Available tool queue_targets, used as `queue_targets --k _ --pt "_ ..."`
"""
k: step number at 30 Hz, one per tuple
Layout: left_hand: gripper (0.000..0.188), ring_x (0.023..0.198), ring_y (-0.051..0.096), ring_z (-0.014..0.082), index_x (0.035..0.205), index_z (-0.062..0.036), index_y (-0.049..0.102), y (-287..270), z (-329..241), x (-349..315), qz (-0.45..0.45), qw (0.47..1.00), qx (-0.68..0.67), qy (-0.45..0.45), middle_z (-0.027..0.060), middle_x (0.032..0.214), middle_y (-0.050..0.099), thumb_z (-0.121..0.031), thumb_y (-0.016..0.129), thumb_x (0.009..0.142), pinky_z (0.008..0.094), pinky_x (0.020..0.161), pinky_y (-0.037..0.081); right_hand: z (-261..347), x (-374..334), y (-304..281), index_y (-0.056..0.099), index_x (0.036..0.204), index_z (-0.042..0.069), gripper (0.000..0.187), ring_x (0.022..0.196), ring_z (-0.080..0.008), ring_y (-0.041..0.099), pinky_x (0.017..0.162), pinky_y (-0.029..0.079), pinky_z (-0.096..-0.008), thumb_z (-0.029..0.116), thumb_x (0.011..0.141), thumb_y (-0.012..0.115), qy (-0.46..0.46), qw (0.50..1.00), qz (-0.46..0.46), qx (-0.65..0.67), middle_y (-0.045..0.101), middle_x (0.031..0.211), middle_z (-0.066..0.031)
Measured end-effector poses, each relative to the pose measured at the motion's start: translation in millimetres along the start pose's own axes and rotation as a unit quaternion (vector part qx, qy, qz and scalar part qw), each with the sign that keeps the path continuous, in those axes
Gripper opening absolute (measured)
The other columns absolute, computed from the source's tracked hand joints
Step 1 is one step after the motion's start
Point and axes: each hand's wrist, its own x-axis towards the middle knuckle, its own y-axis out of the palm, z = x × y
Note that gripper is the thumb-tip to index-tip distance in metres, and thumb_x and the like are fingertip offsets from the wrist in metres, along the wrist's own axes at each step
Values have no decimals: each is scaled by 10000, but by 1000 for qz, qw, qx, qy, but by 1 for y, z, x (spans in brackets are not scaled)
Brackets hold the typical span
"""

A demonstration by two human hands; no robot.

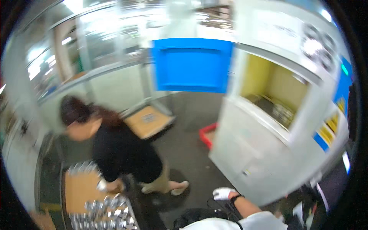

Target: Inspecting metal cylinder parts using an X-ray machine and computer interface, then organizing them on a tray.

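A white machine cabinet (249, 145) fills the right, its lower corner jutting towards the middle and its front edge sloping down to the lower right. Dark floor (191, 122) runs between it and a co-worker (122, 147) on the left, giving a lane that narrows towards the person's own body. The co-worker bends over a tan tabletop (78, 191) at lower left, whose near rows carry shiny metal parts (103, 222). A blue panel (193, 69) stands across the far side of the lane, beside the cabinet's edge. Smaller, a low tan platform (143, 124) borders the floor behind the co-worker, and a red frame (207, 141) juts out from behind the cabinet.

Of the person's hands, the right hand (223, 193), white-gloved with a dark wristband (236, 198), is near the lower edge, well apart from the metal parts; blur hides whether it grips anything. The left is out of view, so its state cannot be told. Dark cables (229, 208) lie just below the right hand; contact is unclear.
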Motion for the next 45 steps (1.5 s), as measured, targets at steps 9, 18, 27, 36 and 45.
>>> queue_targets --k 9,18,27,36,45 --pt "463 1395 561 298 1350 -31 682 -80 -409 250 -3 911 67 407 163 1475 622 -288 727 967 390 1180 427 -153 -184 -245 644 1315 136 442 1244 -378 608 1038 515 -517 340 923 669 220 833 -506 -45 623 1366 -155" --pt "801 1412 482 446 1573 -240 444 -176 -867 325 -54 769 187 608 218 1613 371 -172 783 851 454 1160 456 -243 -156 -367 532 1397 47 636 1156 -368 630 1005 487 -499 306 854 739 307 789 -497 -187 633 1236 -194" --pt "718 1436 460 423 1524 -234 519 -85 -1213 485 93 632 477 604 203 1584 433 -81 611 828 467 1193 413 -262 -146 -417 651 1057 74 545 865 -359 723 746 584 -504 591 888 694 440 803 -394 -81 696 953 -168" --pt "772 1336 598 370 1573 -320 467 35 -1320 664 212 527 654 500 173 1528 576 -227 745 859 471 1078 511 -268 -129 -468 732 994 79 576 900 -365 736 767 591 -479 642 891 671 475 797 -369 51 725 954 -160" --pt "385 1181 696 339 1242 -298 762 34 -1283 650 31 584 564 583 90 1280 741 -227 707 867 474 980 573 -268 -125 -483 741 1079 81 686 956 -359 744 784 601 -465 725 854 668 531 780 -318 89 734 1020 -151"
